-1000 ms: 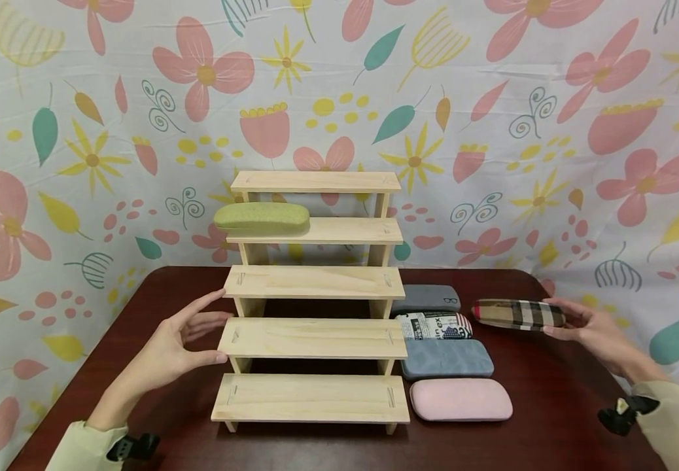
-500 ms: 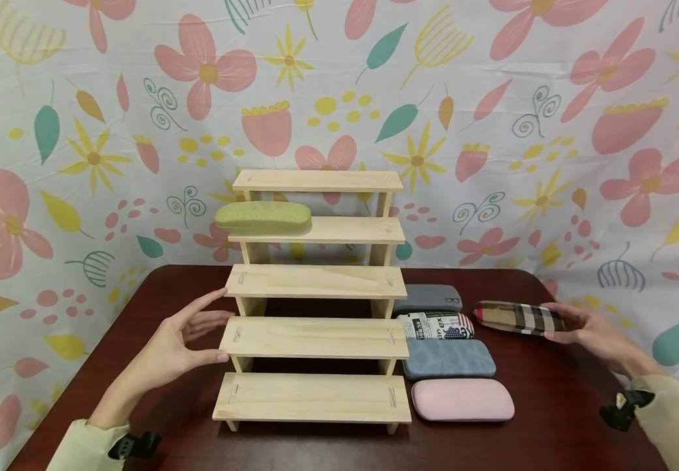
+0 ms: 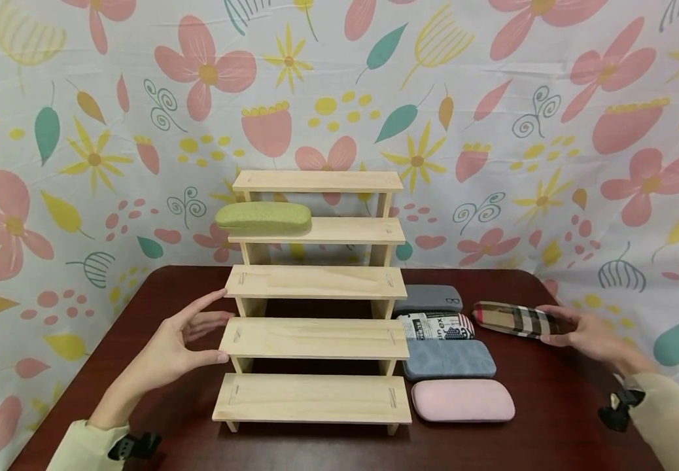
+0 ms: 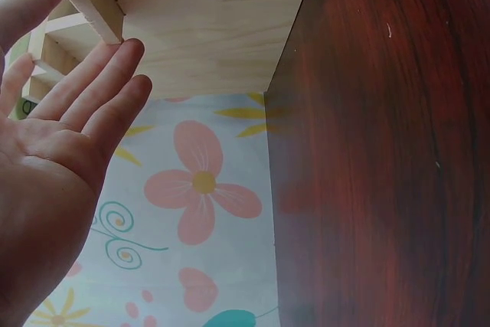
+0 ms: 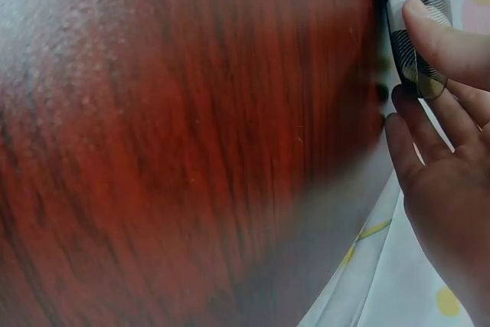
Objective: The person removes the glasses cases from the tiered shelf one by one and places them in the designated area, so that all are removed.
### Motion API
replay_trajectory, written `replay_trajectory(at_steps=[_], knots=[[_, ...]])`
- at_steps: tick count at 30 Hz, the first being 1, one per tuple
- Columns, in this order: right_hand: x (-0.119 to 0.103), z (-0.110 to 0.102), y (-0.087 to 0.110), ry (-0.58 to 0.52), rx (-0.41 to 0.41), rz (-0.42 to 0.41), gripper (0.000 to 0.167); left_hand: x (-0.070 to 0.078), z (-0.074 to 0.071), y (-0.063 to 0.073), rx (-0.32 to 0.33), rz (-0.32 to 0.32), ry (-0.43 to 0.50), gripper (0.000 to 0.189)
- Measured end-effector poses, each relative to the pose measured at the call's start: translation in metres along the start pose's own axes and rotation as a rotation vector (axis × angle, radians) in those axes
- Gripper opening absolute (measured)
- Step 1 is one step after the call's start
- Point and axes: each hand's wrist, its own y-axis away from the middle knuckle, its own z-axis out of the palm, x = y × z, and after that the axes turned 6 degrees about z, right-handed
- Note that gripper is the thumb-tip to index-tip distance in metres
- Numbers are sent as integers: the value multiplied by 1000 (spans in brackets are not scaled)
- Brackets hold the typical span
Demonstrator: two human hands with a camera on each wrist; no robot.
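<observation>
My right hand (image 3: 589,337) pinches the right end of a plaid glasses case (image 3: 513,319) between thumb and fingers; in the right wrist view the thumb (image 5: 440,40) lies across the checked cloth. Whether that case touches the table cannot be told. My left hand (image 3: 165,347) is at the left side of a stepped wooden rack (image 3: 314,281). Its fingers are extended, with the index fingertip at a middle shelf's edge and the thumb tip beside the shelf below. On the second shelf from the top lies a green glasses case (image 3: 264,218), its left end jutting past the shelf.
Right of the rack, several cases lie in a column: a grey one (image 3: 428,297), a newsprint-patterned one (image 3: 436,325), a blue one (image 3: 450,359) and a pink one (image 3: 463,400). The dark red table (image 3: 551,418) meets a flowered cloth (image 3: 339,85) behind.
The plaid case's right end has swung slightly toward the person, and my right hand has shifted a little left and down with it. My left hand keeps its place at the rack.
</observation>
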Motion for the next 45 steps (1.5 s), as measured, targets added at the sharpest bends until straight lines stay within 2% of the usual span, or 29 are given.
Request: replay_trajectory(at_steps=[8,21,37,42,45], knots=[[2,3,-3,-20,4,-33,79,0,-1,-1,2,-3,-22,101],[6,3,-4,16,13,-50,78,0,1,0,1,10,14,100],[8,2,-5,45,30,-50,88,-2,1,0,4,21,12,101],[0,-2,0,28,39,-48,93,-2,1,0,7,21,6,101],[-13,-3,5,17,88,-41,93,-2,1,0,4,16,10,101]])
